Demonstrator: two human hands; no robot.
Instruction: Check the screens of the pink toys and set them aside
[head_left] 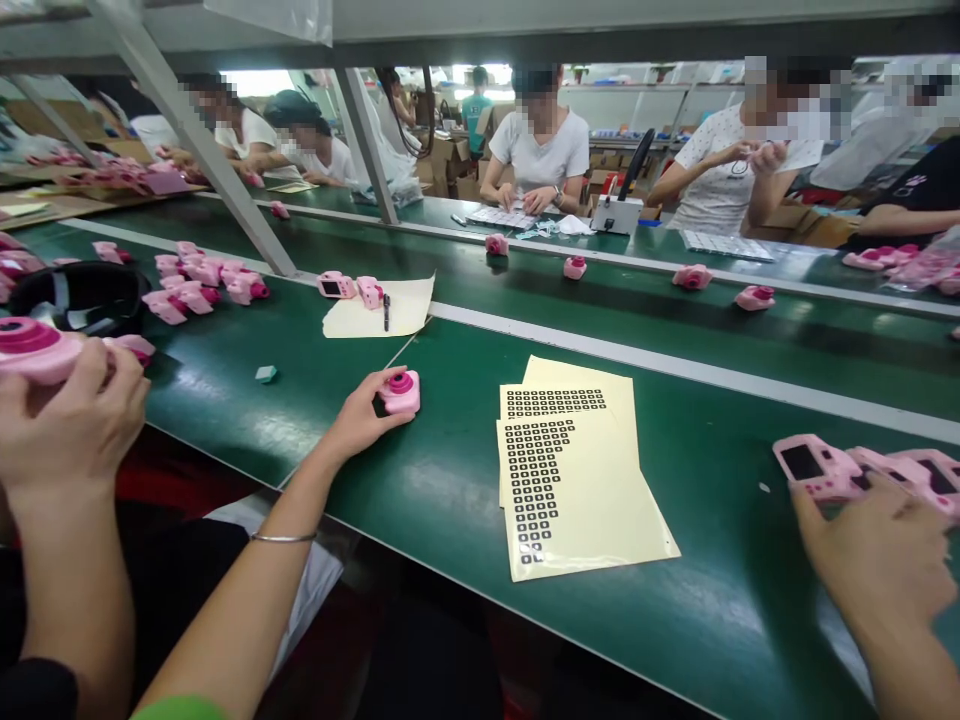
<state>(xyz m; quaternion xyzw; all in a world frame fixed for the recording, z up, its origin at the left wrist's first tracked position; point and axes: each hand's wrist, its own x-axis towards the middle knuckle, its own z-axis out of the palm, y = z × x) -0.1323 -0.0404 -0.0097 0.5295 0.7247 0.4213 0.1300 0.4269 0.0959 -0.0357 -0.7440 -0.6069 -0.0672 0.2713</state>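
Note:
My left hand (367,412), at the end of the arm with a metal bracelet, has thumb and fingers around a small pink toy camera (401,392). That camera rests on the green worktable, its dark-pink lens ring facing up. On the right, my right hand (885,560) is at a row of pink toy cameras (817,468) lying with their dark screens up. Motion smears its fingers, so whether it grips one is unclear. Between my hands lie overlapping cream sticker sheets (592,500) with rows of small black square stickers.
At left, a co-worker's hand (82,420) holds another pink camera, near a black bin (79,295) and a camera cluster (199,275). Two cameras and a black pen (386,312) lie on cream paper. A slanted metal post (195,140) stands beyond. Co-workers sit opposite.

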